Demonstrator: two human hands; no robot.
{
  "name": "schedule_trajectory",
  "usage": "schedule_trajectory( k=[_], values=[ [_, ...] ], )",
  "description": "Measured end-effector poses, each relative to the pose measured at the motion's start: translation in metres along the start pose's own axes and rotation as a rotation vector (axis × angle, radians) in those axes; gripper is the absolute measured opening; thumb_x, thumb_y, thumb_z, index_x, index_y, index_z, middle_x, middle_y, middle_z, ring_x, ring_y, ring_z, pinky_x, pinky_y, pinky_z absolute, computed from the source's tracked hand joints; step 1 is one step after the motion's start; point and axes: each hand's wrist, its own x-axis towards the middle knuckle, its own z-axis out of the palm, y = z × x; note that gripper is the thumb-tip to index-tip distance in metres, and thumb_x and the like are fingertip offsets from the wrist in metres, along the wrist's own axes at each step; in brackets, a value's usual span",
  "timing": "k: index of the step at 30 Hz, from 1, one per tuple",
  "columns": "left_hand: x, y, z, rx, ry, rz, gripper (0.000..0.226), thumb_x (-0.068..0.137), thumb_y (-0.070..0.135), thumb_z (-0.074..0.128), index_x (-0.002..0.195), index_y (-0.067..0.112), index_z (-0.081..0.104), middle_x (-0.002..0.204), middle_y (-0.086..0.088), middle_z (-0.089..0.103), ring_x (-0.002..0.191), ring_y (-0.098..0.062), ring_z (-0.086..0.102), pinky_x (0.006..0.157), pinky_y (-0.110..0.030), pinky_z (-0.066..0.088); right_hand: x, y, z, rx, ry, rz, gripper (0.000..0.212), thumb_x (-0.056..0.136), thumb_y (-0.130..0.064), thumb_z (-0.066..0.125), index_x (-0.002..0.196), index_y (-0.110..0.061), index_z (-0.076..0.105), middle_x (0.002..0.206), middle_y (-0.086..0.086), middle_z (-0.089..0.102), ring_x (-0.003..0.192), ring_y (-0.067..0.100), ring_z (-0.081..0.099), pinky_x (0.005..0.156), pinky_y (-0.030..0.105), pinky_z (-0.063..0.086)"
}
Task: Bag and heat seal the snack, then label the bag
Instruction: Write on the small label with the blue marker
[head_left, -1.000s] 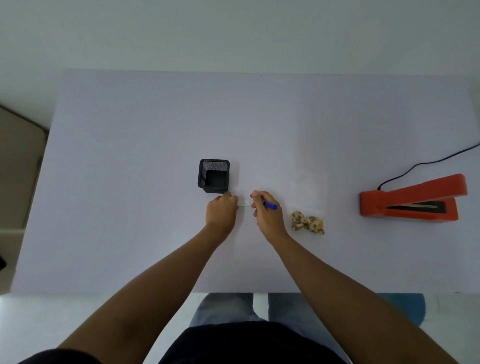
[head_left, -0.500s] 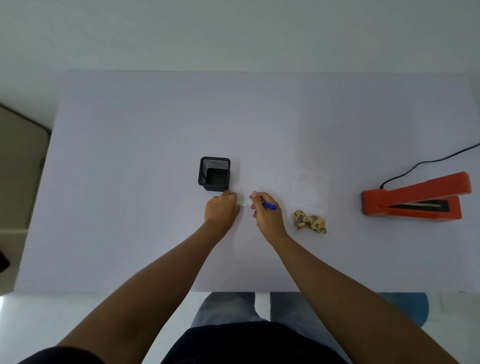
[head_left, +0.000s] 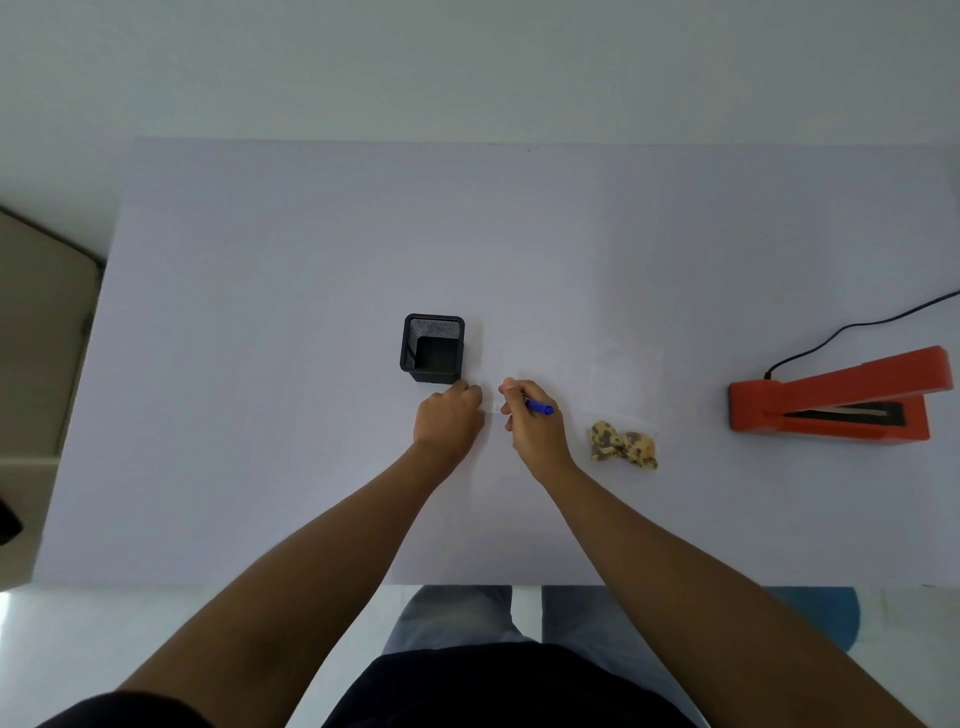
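Two mottled tan snacks (head_left: 623, 446) lie inside clear bag (head_left: 627, 387); flat on table (head_left: 311, 260).

Blue pen (head_left: 538, 407) in my right hand (head_left: 532, 426), black mesh holder (head_left: 432, 348), tan-and-dark mottled snack (head_left: 623, 444) in a clear bag, orange-red sealer (head_left: 836, 399), black cord (head_left: 857, 332), pale lilac table (head_left: 311, 249), possibly white label (head_left: 493, 408).

Bare forearms (head_left: 322, 561), dark top (head_left: 509, 686), grey trousers (head_left: 452, 613)

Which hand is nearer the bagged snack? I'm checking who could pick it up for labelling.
Right. The right hand, holding a blue pen, sits just left of the bagged snack. The left hand is farther left, by the black mesh pen holder.
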Motion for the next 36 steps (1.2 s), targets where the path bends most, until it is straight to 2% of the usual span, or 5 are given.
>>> schedule_trajectory(
  k=[12,18,22,29,36],
  values=[
    [0.006,0.005,-0.002,0.007,-0.068,-0.01,0.015,0.096,0.019,0.051,0.102,0.009,0.059,0.103,-0.008,0.061,0.082,-0.032,0.065,0.065,-0.033,0.048,0.0,-0.001,0.005,0.008,0.002,-0.031,0.024,0.103,-0.037,0.049,0.095,-0.019,0.062,0.081,-0.001,0.066,0.072,0.012,0.061,0.075,0.03,0.054],
    [-0.001,0.009,-0.003,-0.001,-0.02,-0.015,0.014,0.092,0.011,0.052,0.104,0.009,0.058,0.104,-0.01,0.061,0.078,-0.034,0.064,0.06,-0.034,0.043,0.004,0.012,-0.001,-0.19,0.049,-0.276,0.01,0.099,-0.017,0.059,0.106,-0.012,0.064,0.1,0.003,0.067,0.091,0.015,0.062,0.084,0.023,0.052],
    [-0.004,0.009,-0.001,-0.025,0.015,-0.026,0.019,0.092,0.011,0.053,0.11,0.012,0.061,0.104,-0.008,0.062,0.072,-0.031,0.064,0.059,-0.033,0.049,0.011,0.024,-0.008,-0.381,0.022,-0.34,0.031,0.088,0.002,0.063,0.115,-0.014,0.06,0.105,0.004,0.063,0.097,0.021,0.059,0.089,0.031,0.055],
    [-0.002,0.007,-0.001,-0.022,0.01,-0.015,0.014,0.092,0.013,0.056,0.095,0.012,0.07,0.092,-0.005,0.062,0.067,-0.026,0.063,0.059,-0.032,0.053,0.013,0.032,-0.012,-0.531,-0.062,-0.415,0.041,0.084,-0.002,0.073,0.122,-0.012,0.059,0.114,0.008,0.064,0.106,0.022,0.055,0.096,0.03,0.049],
    [-0.003,0.007,-0.003,-0.025,0.035,0.008,0.016,0.094,0.015,0.055,0.096,0.012,0.071,0.094,-0.006,0.063,0.071,-0.028,0.064,0.06,-0.033,0.052,0.016,0.027,-0.007,-0.599,-0.084,-0.459,0.045,0.081,0.004,0.071,0.12,-0.016,0.06,0.106,0.006,0.064,0.1,0.021,0.055,0.085,0.032,0.053]
  ],
)
